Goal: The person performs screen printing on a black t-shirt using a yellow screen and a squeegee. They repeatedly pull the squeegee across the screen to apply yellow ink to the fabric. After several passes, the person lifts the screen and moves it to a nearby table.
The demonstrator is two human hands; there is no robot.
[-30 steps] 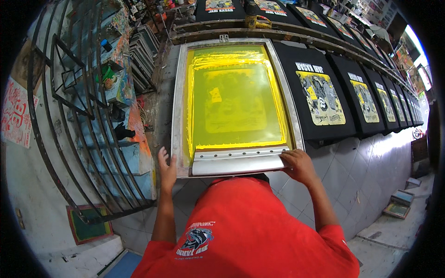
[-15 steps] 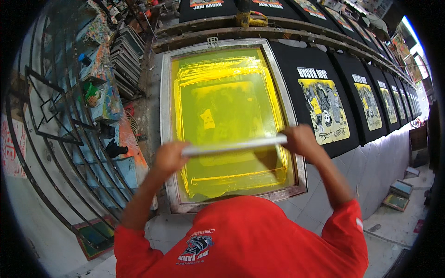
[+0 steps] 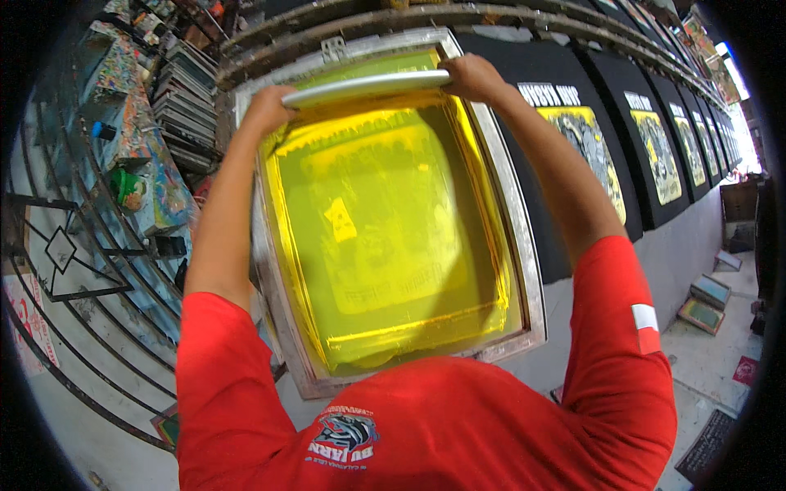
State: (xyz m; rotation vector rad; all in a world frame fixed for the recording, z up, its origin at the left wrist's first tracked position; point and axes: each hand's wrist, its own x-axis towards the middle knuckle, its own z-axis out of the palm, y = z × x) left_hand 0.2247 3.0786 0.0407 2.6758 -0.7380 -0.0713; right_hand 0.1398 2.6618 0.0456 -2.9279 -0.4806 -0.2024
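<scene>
Both my hands grip a long pale squeegee (image 3: 368, 87) by its two ends. My left hand (image 3: 268, 113) is closed round the left end, and my right hand (image 3: 475, 78) wraps the right end. The squeegee lies across the far part of a screen-printing frame (image 3: 534, 286), just inside its far rim. Inside the metal border, the mesh (image 3: 385, 245) is greenish yellow with a faint rectangular design. Bright yellow ink (image 3: 360, 123) forms a thick band on the near side of the squeegee and streaks along the mesh edges. The squeegee's blade is hidden from above.
Black printed shirts (image 3: 659, 155) line up to the right on a long bench. Rails (image 3: 540, 15) run behind the frame. Stacked screens (image 3: 176, 106), a green tub (image 3: 127, 188) and curved metal bars (image 3: 90, 327) are at the left. Small frames (image 3: 704, 307) lie on the floor at right.
My hands have moved the squeegee from the near half of the mesh to its far end. My arms are now stretched forward, and the view has shifted.
</scene>
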